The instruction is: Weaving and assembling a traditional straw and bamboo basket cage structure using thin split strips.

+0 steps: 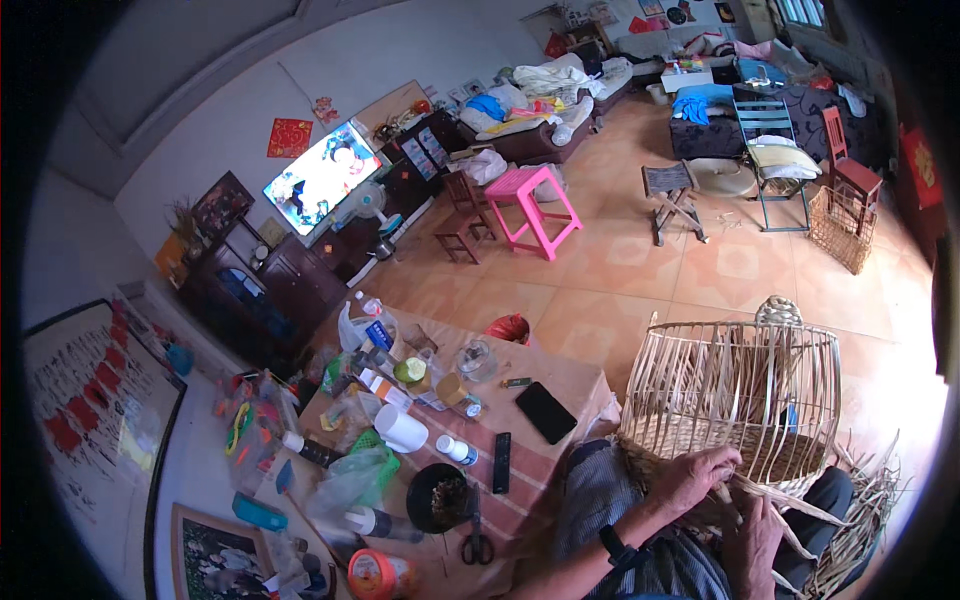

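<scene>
A half-woven basket (pixel 650 440) of dry, straw-coloured plant strips lies on my lap, its long thin stakes standing up and leaning over. My left hand (pixel 692 482), with a dark watch on its wrist, has its fingers pinched on a strip at the basket's near edge. Just below it, my right hand (pixel 752 548) is closed round a flat dry strip (pixel 785 500) that runs off to the right. Part of the strip between the hands is hidden by the fingers. Loose strips (pixel 860 510) hang in a heap beside my right leg.
Left of me a cloth-covered table (pixel 585 375) holds a black phone (pixel 546 412), a remote control (pixel 502 462), scissors (pixel 477 540), a black bowl (pixel 437 497), a white cup (pixel 401 428) and several bottles. Beyond stand a pink stool (pixel 530 190) and a folding stool (pixel 668 180).
</scene>
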